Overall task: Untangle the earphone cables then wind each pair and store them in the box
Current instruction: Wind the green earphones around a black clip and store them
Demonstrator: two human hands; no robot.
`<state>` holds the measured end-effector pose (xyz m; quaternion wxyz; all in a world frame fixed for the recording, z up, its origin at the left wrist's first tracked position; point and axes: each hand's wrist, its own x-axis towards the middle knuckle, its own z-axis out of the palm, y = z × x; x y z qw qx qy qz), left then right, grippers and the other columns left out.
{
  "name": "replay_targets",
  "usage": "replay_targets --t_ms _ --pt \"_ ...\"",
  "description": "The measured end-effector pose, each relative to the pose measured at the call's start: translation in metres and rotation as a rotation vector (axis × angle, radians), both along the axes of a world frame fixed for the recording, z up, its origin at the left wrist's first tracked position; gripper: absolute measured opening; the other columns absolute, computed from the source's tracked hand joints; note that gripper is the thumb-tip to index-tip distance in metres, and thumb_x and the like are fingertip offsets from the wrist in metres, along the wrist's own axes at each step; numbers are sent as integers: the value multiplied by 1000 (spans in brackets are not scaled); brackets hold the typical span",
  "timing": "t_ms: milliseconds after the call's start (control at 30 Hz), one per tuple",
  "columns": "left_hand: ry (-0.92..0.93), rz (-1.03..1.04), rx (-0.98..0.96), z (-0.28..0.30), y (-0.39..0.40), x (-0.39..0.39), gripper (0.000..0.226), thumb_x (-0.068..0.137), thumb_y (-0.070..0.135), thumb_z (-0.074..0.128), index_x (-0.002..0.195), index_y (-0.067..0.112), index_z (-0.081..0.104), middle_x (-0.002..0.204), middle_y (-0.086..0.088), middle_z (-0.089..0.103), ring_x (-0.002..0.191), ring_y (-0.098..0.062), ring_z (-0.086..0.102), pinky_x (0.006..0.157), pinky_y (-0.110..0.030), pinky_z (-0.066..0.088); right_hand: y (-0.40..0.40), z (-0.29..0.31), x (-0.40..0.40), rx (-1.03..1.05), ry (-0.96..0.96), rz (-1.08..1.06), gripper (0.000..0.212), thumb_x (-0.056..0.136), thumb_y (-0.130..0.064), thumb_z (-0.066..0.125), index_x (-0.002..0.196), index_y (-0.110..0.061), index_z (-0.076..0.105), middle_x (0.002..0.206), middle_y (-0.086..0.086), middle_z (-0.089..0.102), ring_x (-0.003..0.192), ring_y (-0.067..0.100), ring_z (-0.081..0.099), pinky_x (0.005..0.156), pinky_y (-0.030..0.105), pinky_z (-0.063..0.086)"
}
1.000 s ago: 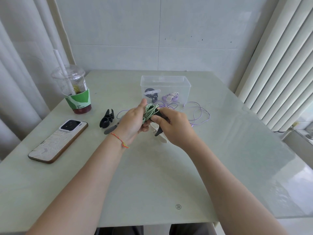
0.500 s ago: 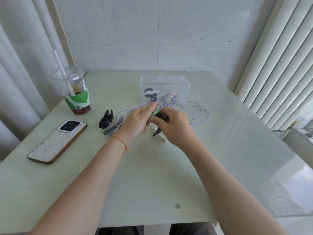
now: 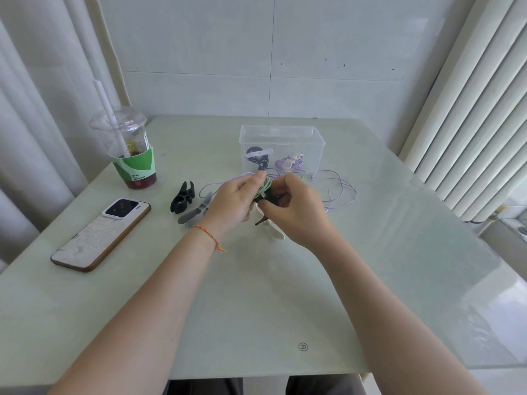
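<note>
We hold the wound green earphone cable point(image 3: 265, 186) pinched between the thumb and fingers of our left hand point(image 3: 232, 202), just above the table point(image 3: 256, 295), while our right hand point(image 3: 293, 208) curls its fingers round a black cable clip point(image 3: 266, 201) and presses it against the lower side of the coil. The two hands meet there, touching across the bundle, so the coil sits between them, a little nearer the left thumb. The relation that matters for what comes next is the clear box point(image 3: 282, 148): it stands straight ahead of both hands, farther from us, its long axis running left to right and its open top facing up. By our judgement the right hand is slightly nearer it, though either could reach it once the clip is closed. Two wound pairs already lie inside, a black one with a white strap point(image 3: 258, 155) to the left and a purple one point(image 3: 289, 162) to the right. A loose purple cable point(image 3: 339, 189) sprawls on the table just in front of the box and to the right of our right hand, not yet wound. A white clip point(image 3: 273, 230) lies under the right hand, and a spare black clip point(image 3: 182, 198) and a grey clip point(image 3: 196, 213) lie left of the left hand. On the drink cup point(image 3: 132, 152) the green sleeve reads "DARE TO BE FRESH"; the phone point(image 3: 99, 235) shows no writing we can read.
</note>
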<state>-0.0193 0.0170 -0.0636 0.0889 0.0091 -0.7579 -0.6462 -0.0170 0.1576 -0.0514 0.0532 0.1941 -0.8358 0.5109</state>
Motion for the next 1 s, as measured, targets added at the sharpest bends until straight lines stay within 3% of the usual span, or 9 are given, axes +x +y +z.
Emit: replay_targets --t_ms 167,267,333,400,500,633,833,933,1000 --pt "23 2 116 1 5 0 60 89 51 56 97 -8 60 73 -10 35 50 -13 33 45 -25 27 -3 -1 3 -98 95 -12 21 79 -7 65 98 -14 66 80 -1 69 68 23 61 66 35 52" --pt "36 -22 151 2 8 1 54 93 50 55 86 -4 60 58 -2 31 49 -15 30 45 -25 27 -5 0 3 -137 104 -22 25 78 -5 63 100 -16 68 79 -2 70 69 24 62 66 37 53" --pt "36 -31 153 1 8 2 63 85 56 57 94 -7 61 56 1 28 49 -15 29 45 -24 28 -6 -1 3 -158 81 -37 23 79 -5 64 99 -15 68 80 -3 71 72 23 65 69 38 54" --pt "34 -28 157 2 8 2 62 76 61 59 99 3 63 58 1 26 49 -14 29 44 -23 29 -6 -2 3 -154 65 -53 19 78 -6 66 95 -14 67 80 -3 72 74 23 67 70 40 55" --pt "30 -27 163 2 9 3 53 76 59 61 100 12 60 58 1 26 48 -15 28 43 -23 29 -7 -3 0 -129 69 -66 16 76 -6 68 90 -14 66 79 -3 70 69 18 65 66 33 54" --pt "16 -6 187 2 10 3 57 89 45 57 97 -11 59 55 3 29 47 -15 28 43 -22 28 -10 -3 0 -125 138 -70 17 76 -2 69 91 -8 66 95 -7 48 68 8 52 63 10 43" --pt "-60 21 286 7 9 6 31 92 41 56 85 12 60 62 -2 38 54 -15 34 49 -24 25 -7 0 4 -171 89 -9 34 80 -10 67 106 -19 48 110 1 53 73 12 55 70 16 46" --pt "-170 21 429 9 5 7 32 93 39 53 73 22 71 77 -3 59 74 -16 48 58 -25 31 -4 2 5 -173 31 62 47 76 -20 76 113 -24 47 109 2 57 79 10 61 76 21 51" --pt "-208 1 480 10 3 8 32 93 40 53 74 23 73 75 2 62 72 -13 49 60 -24 33 -3 1 5 -142 60 80 55 73 -22 81 116 -23 47 109 2 56 82 10 61 77 18 50"
